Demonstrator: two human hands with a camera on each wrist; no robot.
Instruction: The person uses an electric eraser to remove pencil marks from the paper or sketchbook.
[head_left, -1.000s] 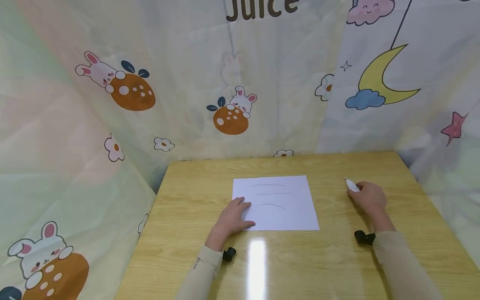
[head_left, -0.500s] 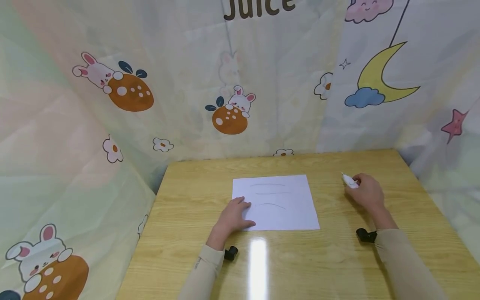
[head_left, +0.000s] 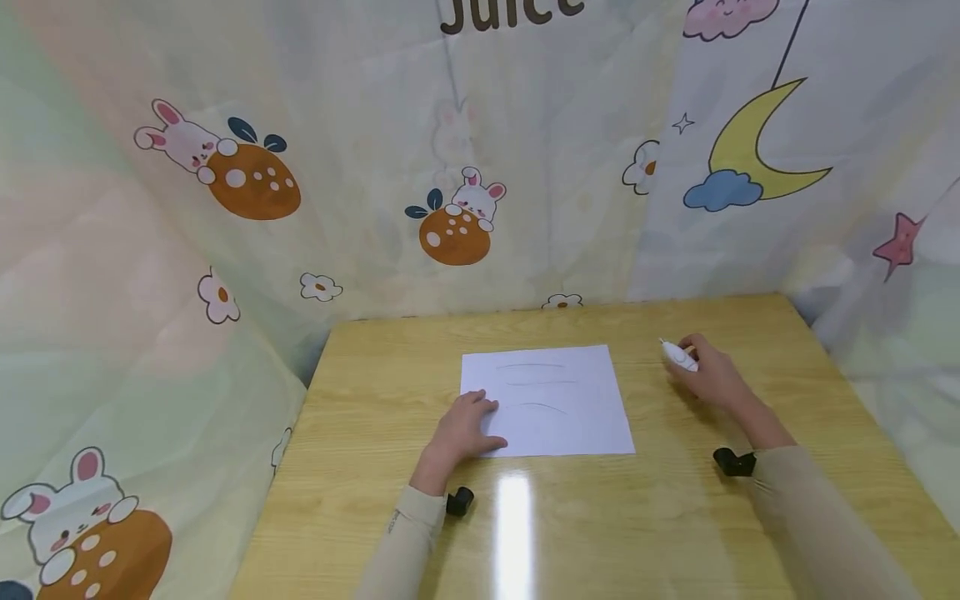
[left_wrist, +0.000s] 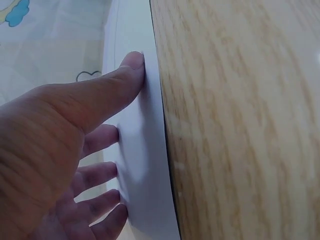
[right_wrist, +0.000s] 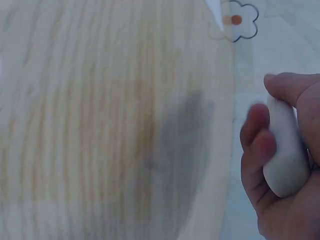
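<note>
A sheet of white paper (head_left: 592,425) lies on the wooden table, marked with three thin, roughly horizontal lines. My left hand (head_left: 459,429) rests on its left part, fingers spread; in the left wrist view the thumb (left_wrist: 132,62) and fingertips touch the paper near its edge. To the right of the sheet, my right hand (head_left: 708,379) holds a white, rounded, pen-like tool (head_left: 680,357) with a narrow tip pointing up and left. The right wrist view shows the tool's thick smooth end (right_wrist: 285,165) between curled fingers and thumb. Its exact kind cannot be told.
The wooden table (head_left: 375,467) ends against a printed cloth backdrop (head_left: 345,167) at the back. More cloth hangs at both sides. A bright light reflection lies on the table in front of the paper. Each wrist wears a black camera.
My right hand has moved left and slightly away from me, carrying the white tool closer to the paper. The left hand stays on the sheet. The head view has shifted a little.
</note>
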